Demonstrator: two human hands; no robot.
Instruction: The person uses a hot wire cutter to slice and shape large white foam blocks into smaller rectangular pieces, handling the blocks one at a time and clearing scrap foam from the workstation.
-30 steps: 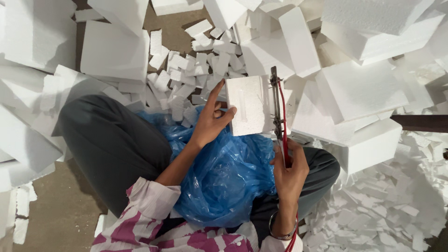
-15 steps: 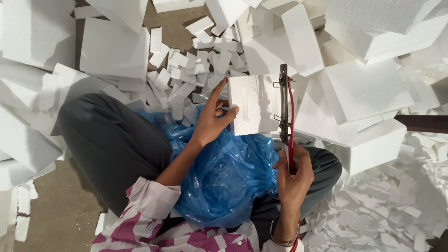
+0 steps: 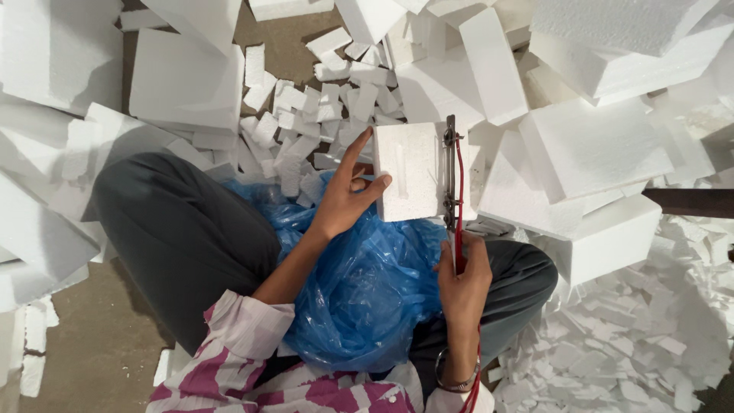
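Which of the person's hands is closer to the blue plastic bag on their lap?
Left. The left hand hovers just over the blue plastic bag while gripping the white foam block; the right hand holds the red-handled cutter just off its right edge.

Brown floor (image 3: 84, 344), white foam slabs (image 3: 183, 84), small foam offcuts (image 3: 321, 99) scattered across it

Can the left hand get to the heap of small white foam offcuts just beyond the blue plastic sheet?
Probably yes: left hand would first have to release the white foam block; foam offcuts lie just beyond, unobstructed.
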